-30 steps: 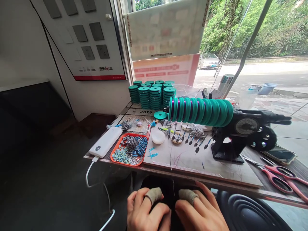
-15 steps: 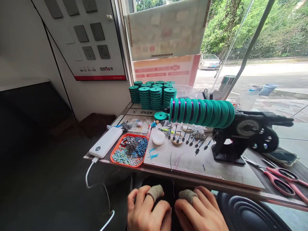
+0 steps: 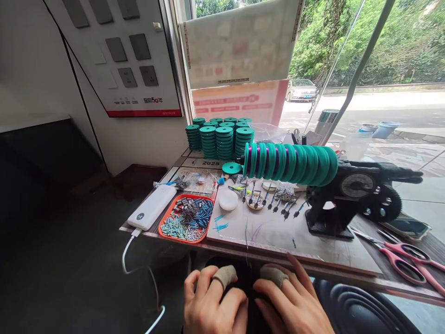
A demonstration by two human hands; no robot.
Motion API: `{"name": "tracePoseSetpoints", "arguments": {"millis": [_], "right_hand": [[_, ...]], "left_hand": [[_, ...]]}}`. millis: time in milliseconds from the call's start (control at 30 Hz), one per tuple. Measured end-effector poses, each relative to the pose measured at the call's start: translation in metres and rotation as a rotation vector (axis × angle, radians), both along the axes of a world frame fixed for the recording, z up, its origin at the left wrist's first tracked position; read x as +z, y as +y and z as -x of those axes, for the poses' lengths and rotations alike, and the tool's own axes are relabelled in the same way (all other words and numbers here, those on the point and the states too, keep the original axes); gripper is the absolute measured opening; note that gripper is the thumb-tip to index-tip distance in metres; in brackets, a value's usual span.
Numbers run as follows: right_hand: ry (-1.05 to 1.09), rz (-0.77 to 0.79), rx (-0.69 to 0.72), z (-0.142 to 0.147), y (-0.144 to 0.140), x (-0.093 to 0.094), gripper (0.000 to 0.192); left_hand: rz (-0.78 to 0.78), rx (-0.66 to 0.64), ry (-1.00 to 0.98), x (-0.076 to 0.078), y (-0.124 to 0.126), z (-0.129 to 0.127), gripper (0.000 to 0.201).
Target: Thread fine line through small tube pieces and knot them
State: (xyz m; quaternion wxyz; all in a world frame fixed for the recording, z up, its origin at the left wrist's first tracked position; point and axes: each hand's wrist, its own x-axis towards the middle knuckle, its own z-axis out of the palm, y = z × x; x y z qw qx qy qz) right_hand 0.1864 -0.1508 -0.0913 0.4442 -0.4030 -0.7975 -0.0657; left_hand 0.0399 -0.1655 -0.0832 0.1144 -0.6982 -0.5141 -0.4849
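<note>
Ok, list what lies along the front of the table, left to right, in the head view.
White power bank → orange tray of small parts → white round puck → black winding machine → pink-handled scissors.

Finger cots [image 3: 225, 275] on both hands: matt, coarse-knit cloth. Spools [image 3: 290, 162]: smooth teal plastic. Winder [image 3: 351, 197], 3 o'clock: dull black metal. Tray [image 3: 166, 218]: glossy orange plastic. Power bank [image 3: 152, 207]: smooth white plastic.

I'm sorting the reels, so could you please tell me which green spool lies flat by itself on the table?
The single green spool lying flat just left of the winder's row; the others stand stacked behind or sit threaded on the winder.
</note>
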Motion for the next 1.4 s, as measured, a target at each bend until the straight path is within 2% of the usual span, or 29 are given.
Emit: {"name": "tracePoseSetpoints", "arguments": {"millis": [267,433,700,867,1000,1233,1400], "right_hand": [[-0.093,0.013,-0.026,-0.003,0.0,0.001,0.04],[-0.051,0.023,-0.042,-0.005,0.0,0.003,0.036],[-0.042,0.014,-0.039,-0.004,0.0,-0.001,0.036],[0.009,0.074,0.074,-0.016,0.0,-0.005,0.018],[0.023,0.065,0.091,-0.018,0.001,-0.004,0.014],[-0.007,-0.048,0.085,-0.013,0.005,0.004,0.008],[-0.012,-0.004,0.13,-0.016,0.005,0.0,0.011]], "left_hand": [[0.105,-0.014,0.184,0.012,0.002,-0.001,0.038],[0.046,-0.004,0.159,0.008,0.007,-0.003,0.042],[0.08,-0.037,0.151,0.009,0.007,-0.008,0.038],[0.195,-0.099,0.111,0.013,0.006,0.004,0.018],[0.303,-0.207,0.203,0.021,0.005,0.018,0.005],[0.324,-0.224,0.244,0.022,0.007,0.02,0.014],[0.306,-0.233,0.233,0.028,0.007,0.018,0.02]]}}
